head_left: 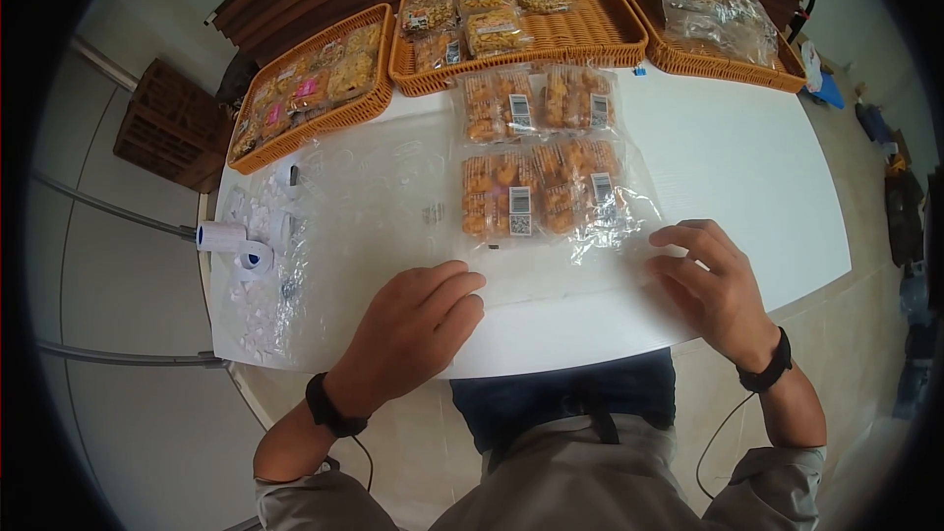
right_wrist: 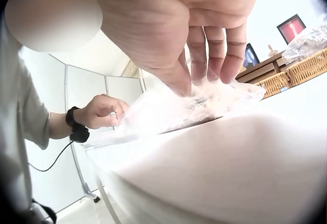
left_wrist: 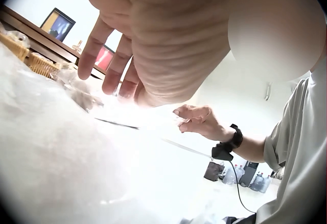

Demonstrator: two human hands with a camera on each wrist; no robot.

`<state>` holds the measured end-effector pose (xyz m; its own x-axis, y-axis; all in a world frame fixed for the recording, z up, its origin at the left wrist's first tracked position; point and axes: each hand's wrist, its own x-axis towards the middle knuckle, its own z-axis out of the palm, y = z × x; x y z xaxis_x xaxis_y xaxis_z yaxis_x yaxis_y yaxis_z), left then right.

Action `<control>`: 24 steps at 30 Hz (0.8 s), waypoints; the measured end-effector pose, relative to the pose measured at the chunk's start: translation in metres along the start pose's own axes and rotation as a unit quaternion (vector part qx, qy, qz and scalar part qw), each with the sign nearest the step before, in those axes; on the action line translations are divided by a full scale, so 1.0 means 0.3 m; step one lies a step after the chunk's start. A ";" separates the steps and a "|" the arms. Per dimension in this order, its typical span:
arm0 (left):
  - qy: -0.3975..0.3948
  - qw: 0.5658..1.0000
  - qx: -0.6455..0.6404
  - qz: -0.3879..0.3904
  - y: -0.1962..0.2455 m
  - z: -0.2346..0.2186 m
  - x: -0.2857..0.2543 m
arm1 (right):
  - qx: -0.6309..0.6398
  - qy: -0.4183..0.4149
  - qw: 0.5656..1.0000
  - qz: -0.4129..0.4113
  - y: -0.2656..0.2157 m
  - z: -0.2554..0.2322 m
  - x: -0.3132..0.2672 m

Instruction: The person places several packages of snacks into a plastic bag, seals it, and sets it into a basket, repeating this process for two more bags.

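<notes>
A large clear plastic bag [head_left: 393, 187] lies flat across the white table. Toward its right side sit several clear packs of orange-brown snacks [head_left: 497, 192] with barcode labels, in two rows. My left hand [head_left: 423, 320] hovers over the bag's near edge, palm down, fingers loosely bent; its thumb is hidden in the head view. At the bag's right corner is my right hand [head_left: 713, 285], its index fingertip right by the plastic and a gap between finger and thumb. Crinkled plastic [right_wrist: 189, 106] shows just below the right fingertips.
Three wicker baskets stand along the far edge: the left basket [head_left: 383, 88] and middle basket [head_left: 629, 44] hold snack packs, the right basket [head_left: 787, 79] holds packs under plastic. White paper scraps [head_left: 261, 216] and a white roll [head_left: 221, 236] lie at the left edge.
</notes>
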<state>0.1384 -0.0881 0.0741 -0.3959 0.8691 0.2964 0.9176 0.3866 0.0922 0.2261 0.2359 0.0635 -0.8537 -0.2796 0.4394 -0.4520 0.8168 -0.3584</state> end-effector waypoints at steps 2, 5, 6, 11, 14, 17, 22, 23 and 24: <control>0.011 1.000 -0.023 -0.012 -0.003 -0.017 0.012 | 0.002 0.002 1.000 -0.009 0.002 -0.017 0.003; -0.015 0.999 -0.041 -0.012 -0.007 -0.056 0.027 | 0.017 0.002 1.000 -0.015 -0.007 -0.032 0.004; -0.037 0.998 -0.057 -0.006 -0.013 -0.064 0.029 | 0.025 -0.014 0.999 -0.017 -0.010 -0.042 0.003; -0.092 0.993 -0.069 -0.006 -0.005 -0.112 0.088 | 0.088 -0.061 0.994 -0.005 -0.025 -0.061 -0.021; -0.098 0.993 -0.062 -0.015 -0.023 -0.093 0.164 | 0.107 -0.065 0.992 -0.003 -0.031 -0.065 -0.013; -0.090 0.994 -0.065 -0.009 -0.051 -0.041 0.224 | 0.146 -0.049 0.986 0.069 -0.038 -0.086 0.005; -0.105 0.990 -0.099 -0.003 -0.059 0.035 0.263 | 0.278 -0.029 0.922 0.268 0.003 -0.052 0.004; -0.107 0.989 -0.098 -0.003 -0.058 0.040 0.267 | 0.306 -0.035 0.908 0.285 0.011 -0.037 0.005; -0.113 0.989 -0.097 -0.001 -0.059 0.043 0.273 | 0.334 -0.043 0.893 0.300 0.015 -0.026 0.011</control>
<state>0.0892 -0.0198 0.0845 -0.3744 0.9239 0.0788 0.8977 0.3399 0.2803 0.2232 0.2426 0.0697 -0.9976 0.0467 -0.0503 0.0637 0.3583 -0.9314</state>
